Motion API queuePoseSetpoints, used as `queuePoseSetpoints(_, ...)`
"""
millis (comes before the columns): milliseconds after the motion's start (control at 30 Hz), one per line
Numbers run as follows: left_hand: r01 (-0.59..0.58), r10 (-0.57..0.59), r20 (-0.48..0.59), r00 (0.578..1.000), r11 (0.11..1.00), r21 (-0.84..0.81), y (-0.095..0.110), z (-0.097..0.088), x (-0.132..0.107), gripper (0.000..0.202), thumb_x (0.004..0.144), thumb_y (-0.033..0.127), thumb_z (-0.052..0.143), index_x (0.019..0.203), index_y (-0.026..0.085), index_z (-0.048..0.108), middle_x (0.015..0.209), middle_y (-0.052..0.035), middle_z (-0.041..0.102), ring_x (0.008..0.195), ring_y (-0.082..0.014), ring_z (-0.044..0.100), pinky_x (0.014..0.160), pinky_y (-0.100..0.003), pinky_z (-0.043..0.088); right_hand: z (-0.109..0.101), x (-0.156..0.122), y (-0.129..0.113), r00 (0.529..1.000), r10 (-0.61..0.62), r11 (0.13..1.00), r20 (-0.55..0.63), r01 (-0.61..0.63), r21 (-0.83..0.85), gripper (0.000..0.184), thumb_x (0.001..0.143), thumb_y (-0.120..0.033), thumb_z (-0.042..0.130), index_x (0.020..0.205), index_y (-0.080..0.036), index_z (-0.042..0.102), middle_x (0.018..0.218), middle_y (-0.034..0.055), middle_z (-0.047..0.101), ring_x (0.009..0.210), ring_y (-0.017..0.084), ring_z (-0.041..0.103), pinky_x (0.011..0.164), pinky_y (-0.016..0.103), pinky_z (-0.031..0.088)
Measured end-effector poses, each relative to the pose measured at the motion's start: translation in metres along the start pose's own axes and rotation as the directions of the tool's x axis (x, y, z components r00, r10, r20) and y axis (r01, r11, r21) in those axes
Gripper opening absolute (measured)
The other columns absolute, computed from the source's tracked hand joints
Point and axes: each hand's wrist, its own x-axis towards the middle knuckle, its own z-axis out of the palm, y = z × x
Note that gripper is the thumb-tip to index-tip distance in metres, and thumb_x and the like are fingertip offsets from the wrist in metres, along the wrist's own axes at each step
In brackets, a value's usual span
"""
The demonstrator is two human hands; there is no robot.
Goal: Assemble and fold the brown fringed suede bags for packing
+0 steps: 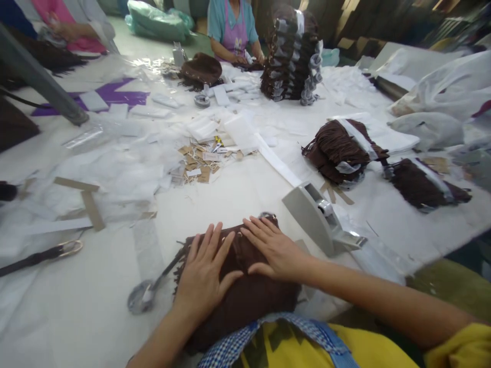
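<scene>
A dark brown fringed bag (249,299) lies flat on the white table, close against my body. My left hand (205,266) rests on its left part, palm down with the fingers stretched out. On the upper right part lies my right hand (272,250), also flat and with its fingers apart. The bag's strap runs out to the left and ends in a wrapped ring-shaped piece (141,296). Just beyond my right hand stands a grey tape dispenser (314,217).
Cardboard tags (205,166) lie heaped mid-table. Brown fringed bags (341,148) banded in white lie at right, with a tall stack (293,56) behind. A metal pole (42,71) crosses the upper left. One co-worker (233,30) sits opposite; another person is at far left.
</scene>
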Motion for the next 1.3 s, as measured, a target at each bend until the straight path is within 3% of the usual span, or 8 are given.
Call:
queuePoseSetpoints(200,0.162,-0.175,0.086,0.981,0.976,0.145,-0.01,0.014,-0.034,0.076,0.089,0.058,0.054,0.149,0.017,0.035,0.157,-0.0154,0.028,0.147,-0.0348,0.019,0.116,-0.058,0.022,0.023,-0.008,0.014,0.997,0.012,0.995,-0.077,-0.019,-0.095,0.076,0.094,-0.057,0.052,0.152,-0.013,0.03,0.157,0.0145,0.026,0.147,0.029,0.019,0.12,0.051,0.017)
queuePoseSetpoints(367,0.221,-0.222,-0.003,0.975,0.968,0.121,0.012,-0.023,-0.032,0.065,0.09,0.047,0.058,0.145,0.017,0.044,0.157,-0.018,0.028,0.146,-0.0359,0.021,0.115,-0.059,0.023,0.006,-0.017,-0.013,0.983,-0.014,0.993,-0.184,-0.007,-0.115,0.07,0.094,-0.05,0.056,0.151,-0.015,0.034,0.156,0.015,0.03,0.146,0.031,0.02,0.119,0.055,0.017)
queuePoseSetpoints(500,0.04,-0.039,0.041,0.998,0.999,-0.017,0.052,-0.045,-0.056,0.052,0.097,0.035,0.048,0.146,0.019,0.041,0.154,-0.0108,0.037,0.146,-0.0254,0.027,0.119,-0.049,0.024,0.003,-0.05,-0.049,0.97,-0.171,0.983,-0.176,0.156,-0.096,0.07,0.094,-0.049,0.055,0.151,-0.016,0.031,0.157,0.0106,0.028,0.148,0.027,0.016,0.121,0.053,0.013)
queuePoseSetpoints(600,-0.096,0.104,0.13,0.986,0.993,-0.063,0.073,-0.03,-0.086,0.06,0.096,0.038,0.049,0.151,0.022,0.03,0.155,-0.0092,0.034,0.146,-0.0258,0.026,0.119,-0.049,0.024,0.024,-0.078,-0.05,0.957,-0.259,0.964,-0.13,0.248,-0.092,0.07,0.094,-0.045,0.058,0.152,-0.018,0.03,0.157,0.0103,0.03,0.147,0.027,0.019,0.12,0.054,0.015)
queuePoseSetpoints(733,-0.046,0.042,0.124,0.991,0.998,0.033,0.081,0.001,-0.116,0.057,0.097,0.027,0.048,0.151,0.025,0.031,0.156,-0.0073,0.033,0.146,-0.0283,0.025,0.119,-0.053,0.022,0.05,-0.107,-0.027,0.957,-0.248,0.964,-0.154,0.228,-0.136,0.057,0.096,-0.024,0.053,0.15,-0.022,0.035,0.154,0.0084,0.036,0.145,0.026,0.025,0.118,0.055,0.023)
queuePoseSetpoints(933,0.035,-0.032,0.045,0.998,0.997,-0.067,0.097,0.003,-0.111,0.052,0.096,0.026,0.05,0.147,0.023,0.041,0.152,-0.0096,0.038,0.144,-0.0319,0.026,0.119,-0.061,0.015,0.031,-0.116,-0.048,0.885,-0.207,0.977,-0.416,0.164,-0.137,0.03,0.093,-0.019,0.056,0.122,-0.023,0.066,0.136,0.0072,0.058,0.137,0.028,0.041,0.118,0.058,0.024)
queuePoseSetpoints(1167,0.142,-0.124,0.072,0.99,0.922,-0.361,0.108,-0.016,-0.114,0.038,0.095,0.027,0.051,0.132,0.023,0.059,0.14,-0.0083,0.056,0.134,-0.0277,0.047,0.116,-0.048,0.034,0.06,-0.094,-0.053,0.882,-0.391,0.92,-0.263,0.385,-0.076,0.039,0.096,-0.025,0.055,0.134,-0.019,0.056,0.135,0.0086,0.059,0.135,0.023,0.045,0.112,0.046,0.04)
queuePoseSetpoints(1300,0.328,-0.393,0.015,0.919,0.745,-0.581,0.107,-0.031,-0.094,0.03,0.094,0.031,0.054,0.121,0.026,0.066,0.123,-0.0073,0.068,0.116,-0.0252,0.063,0.105,-0.043,0.047,0.074,-0.095,-0.044,0.871,-0.382,0.923,-0.309,0.377,-0.078,0.036,0.097,-0.025,0.055,0.132,-0.018,0.058,0.134,0.0094,0.06,0.135,0.023,0.044,0.113,0.047,0.038)
